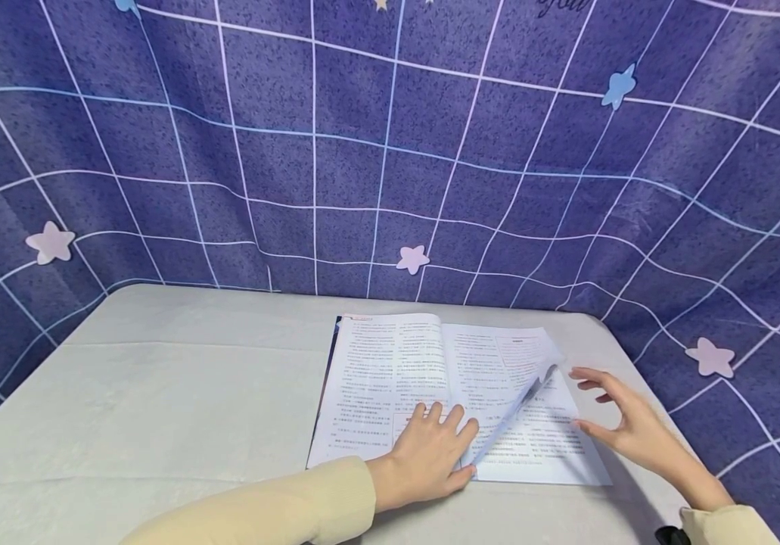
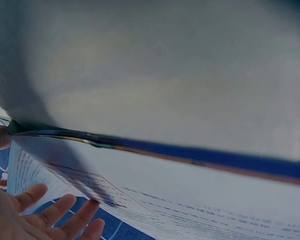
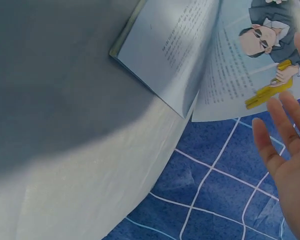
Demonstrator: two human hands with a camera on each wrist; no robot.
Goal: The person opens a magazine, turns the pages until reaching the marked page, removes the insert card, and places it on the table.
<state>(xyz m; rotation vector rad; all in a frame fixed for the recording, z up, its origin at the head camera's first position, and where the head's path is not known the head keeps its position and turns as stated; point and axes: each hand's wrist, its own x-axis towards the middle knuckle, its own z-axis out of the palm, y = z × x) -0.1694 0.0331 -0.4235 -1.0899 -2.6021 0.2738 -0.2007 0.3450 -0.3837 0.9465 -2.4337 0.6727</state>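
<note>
An open book (image 1: pixel 362 378) with printed text lies on the pale cloth. One right-hand page (image 1: pixel 488 367) is lifted, its outer edge curling up and over toward the middle. My left hand (image 1: pixel 430 454) rests on the lower middle of the book, fingers spread, thumb at the lifted page's bottom corner. Just off the book's right edge, my right hand (image 1: pixel 624 424) hovers with loosely bent fingers and holds nothing. In the right wrist view, the lifted page shows a drawn figure (image 3: pixel 270 42) in a dark suit with sunglasses. The left wrist view shows the book's lower edge (image 2: pixel 165 152) close up.
The book lies on a table with a pale grey cloth (image 1: pixel 158 409). Behind and to the right hangs a purple-blue curtain (image 1: pixel 281 166) with a white grid and star shapes. A small black object (image 1: pixel 672 536) sits by the right sleeve.
</note>
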